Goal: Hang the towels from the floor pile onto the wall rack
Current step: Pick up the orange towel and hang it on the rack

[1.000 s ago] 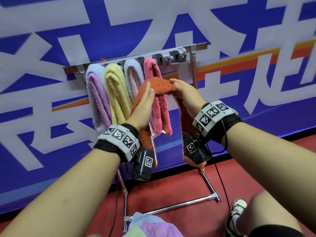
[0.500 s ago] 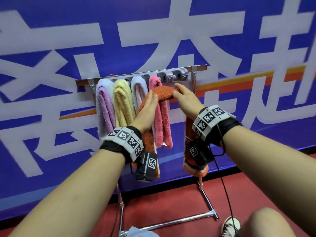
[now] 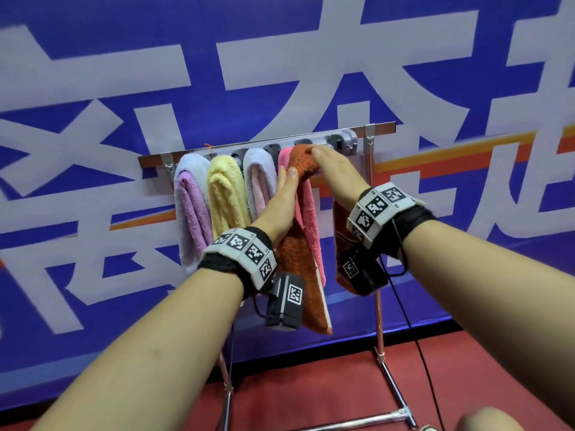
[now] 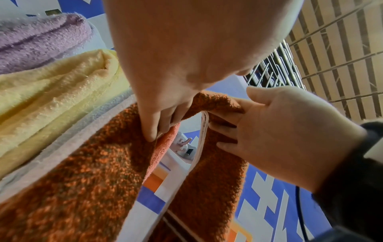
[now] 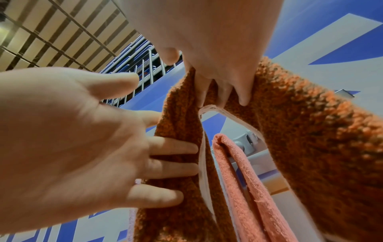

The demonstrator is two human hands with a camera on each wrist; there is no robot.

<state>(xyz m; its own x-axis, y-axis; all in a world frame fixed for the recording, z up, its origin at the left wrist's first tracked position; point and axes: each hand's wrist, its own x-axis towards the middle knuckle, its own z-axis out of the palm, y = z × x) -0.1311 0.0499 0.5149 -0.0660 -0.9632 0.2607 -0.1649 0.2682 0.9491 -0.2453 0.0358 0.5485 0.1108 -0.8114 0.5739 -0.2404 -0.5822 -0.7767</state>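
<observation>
My left hand (image 3: 280, 200) lies flat, fingers straight, against the near fold of the rust-orange terry towel (image 3: 298, 256), while my right hand (image 3: 334, 172) grips the towel's top bend, fingers curled over it and the thumb underneath in the right wrist view. The towel is draped across the fifth spot of the grey plastic hook strip on the steel wall rack (image 3: 348, 138), its two halves hanging down either side of my right wrist. Just to its left a coral-pink towel (image 3: 311, 219) hangs touching it, then a pale lilac towel (image 3: 258, 181), a yellow towel (image 3: 224, 197) and a purple-and-lavender towel (image 3: 189, 209), crowded side by side. Behind stands a blue banner (image 3: 311, 57) with large white characters and an orange stripe. Below lies a red floor (image 3: 311, 393) with the rack's chrome legs (image 3: 378, 321). Both forearms reach forward and upward.
</observation>
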